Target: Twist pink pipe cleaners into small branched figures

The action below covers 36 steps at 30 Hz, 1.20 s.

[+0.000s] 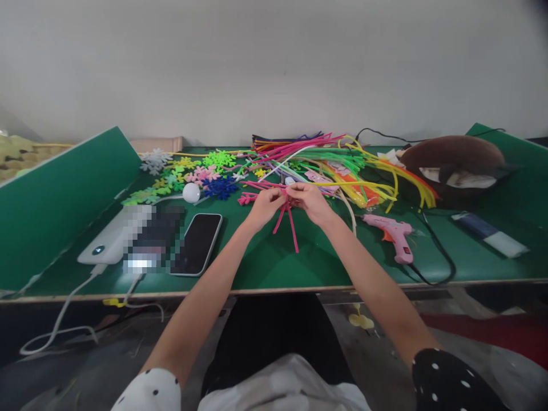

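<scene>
1. Pinching near the centre of the frame, the left hand [266,208] and right hand [312,202] are gripping the pink fuzzy stems [293,229], fingers clamped where they are meeting.
2. Loose ends are fanning out above the green bench [259,275], two pointing toward the lower centre.
3. The stems are probably feeling light, soft, bendable, hardly slippery; the crossing is offering the surest hold.

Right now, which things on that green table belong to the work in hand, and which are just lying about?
Probably the work:
- pink fuzzy stems, held by the left hand and right hand
- loose coloured stems behind
- snowflake shapes
- pink glue gun, perhaps

Apparently just lying about:
- dark-screened phone
- white power bank
- brown rounded object
</scene>
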### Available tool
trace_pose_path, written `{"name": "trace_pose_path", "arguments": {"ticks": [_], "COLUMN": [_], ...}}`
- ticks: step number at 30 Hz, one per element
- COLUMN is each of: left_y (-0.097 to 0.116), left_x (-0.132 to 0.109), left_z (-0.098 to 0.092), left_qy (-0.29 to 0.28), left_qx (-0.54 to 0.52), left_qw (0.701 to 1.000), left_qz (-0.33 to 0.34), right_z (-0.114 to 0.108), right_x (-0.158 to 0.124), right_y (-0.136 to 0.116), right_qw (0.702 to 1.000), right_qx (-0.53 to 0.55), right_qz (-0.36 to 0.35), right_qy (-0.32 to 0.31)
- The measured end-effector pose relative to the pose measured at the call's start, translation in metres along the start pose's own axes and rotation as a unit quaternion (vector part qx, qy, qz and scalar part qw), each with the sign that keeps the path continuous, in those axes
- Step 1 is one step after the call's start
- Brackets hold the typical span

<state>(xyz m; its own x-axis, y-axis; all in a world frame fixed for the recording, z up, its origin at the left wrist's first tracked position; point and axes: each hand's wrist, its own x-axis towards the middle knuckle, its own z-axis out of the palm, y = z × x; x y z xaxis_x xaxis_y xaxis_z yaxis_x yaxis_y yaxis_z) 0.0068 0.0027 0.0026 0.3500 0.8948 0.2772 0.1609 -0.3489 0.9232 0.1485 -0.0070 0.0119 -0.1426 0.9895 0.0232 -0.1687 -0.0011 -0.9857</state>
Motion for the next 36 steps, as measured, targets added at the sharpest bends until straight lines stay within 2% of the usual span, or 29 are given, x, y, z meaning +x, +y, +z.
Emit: {"name": "trace_pose_path", "arguments": {"ticks": [3, 7, 10, 17, 21, 26, 31, 36], "left_y": [-0.001, -0.002, 0.001, 0.006, 0.002, 0.000, -0.002, -0.001], "left_x": [0.001, 0.001, -0.002, -0.006, -0.004, -0.002, 0.000, 0.000], "left_z": [0.000, 0.002, 0.006, 0.013, 0.011, 0.007, 0.000, -0.003], "left_qy": [-0.007, 0.020, 0.016, 0.066, 0.071, 0.044, 0.044, 0.043], "left_qx": [0.029, 0.041, 0.091, 0.164, 0.124, -0.007, 0.012, -0.018], "left_qw": [1.000, 0.999, 0.996, 0.984, 0.990, 0.998, 0.999, 0.997], "left_qz": [-0.002, -0.001, 0.000, -0.001, -0.007, -0.049, -0.020, -0.054], "right_z": [-0.004, -0.006, -0.003, 0.000, -0.002, -0.003, -0.003, -0.007], "right_x": [0.003, 0.007, 0.007, 0.006, 0.007, 0.006, 0.005, 0.006], "right_y": [0.001, 0.004, 0.005, 0.007, 0.007, 0.005, 0.005, 0.005], "right_qw": [0.998, 0.990, 0.977, 0.965, 0.962, 0.960, 0.956, 0.967], "right_qx": [-0.055, -0.105, -0.153, -0.197, -0.218, -0.236, -0.248, -0.223], "right_qz": [-0.022, -0.069, -0.116, -0.146, -0.143, -0.140, -0.153, -0.126], "right_qy": [-0.005, 0.058, 0.094, 0.095, 0.085, 0.062, 0.023, 0.004]}}
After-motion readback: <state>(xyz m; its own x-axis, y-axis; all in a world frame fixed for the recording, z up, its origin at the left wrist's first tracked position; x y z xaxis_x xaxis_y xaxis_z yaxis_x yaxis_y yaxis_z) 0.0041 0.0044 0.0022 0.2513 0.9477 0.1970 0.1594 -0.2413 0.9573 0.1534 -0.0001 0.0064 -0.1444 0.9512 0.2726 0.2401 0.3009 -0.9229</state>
